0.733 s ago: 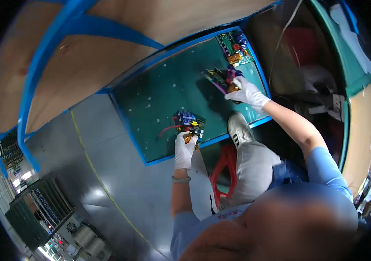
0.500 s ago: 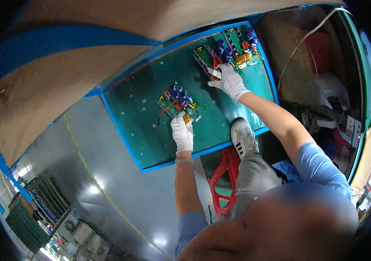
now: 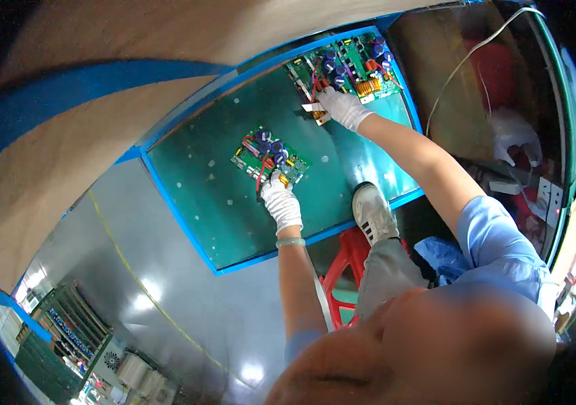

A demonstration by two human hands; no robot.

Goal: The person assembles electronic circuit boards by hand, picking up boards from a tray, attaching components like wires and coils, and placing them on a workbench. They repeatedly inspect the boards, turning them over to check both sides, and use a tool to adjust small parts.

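My left hand (image 3: 280,201), in a white glove, grips the near edge of a green circuit board (image 3: 294,164) with blue capacitors, red wires and a copper-coloured coil. The board is over the green mat; whether it touches the mat I cannot tell. Farther off to the right, my gloved right hand (image 3: 344,108) is closed on the near end of a second circuit board (image 3: 299,75) of the same kind, partly hidden by the fingers. A white strip shows by the fingertips. Close beside it on the right is a third circuit board (image 3: 381,79).
The green mat (image 3: 197,202) has a raised blue frame (image 3: 180,219) round it. My shoe (image 3: 373,212) rests at its near edge, above a red stool (image 3: 343,263). A cardboard-brown panel (image 3: 78,155) is on the left; a white cable (image 3: 467,64) hangs on the right.
The board in my right hand has come down from a tilt to lie flatter beside the third board. The left hand's board has turned slightly, and its red wire now hangs by my fingers.
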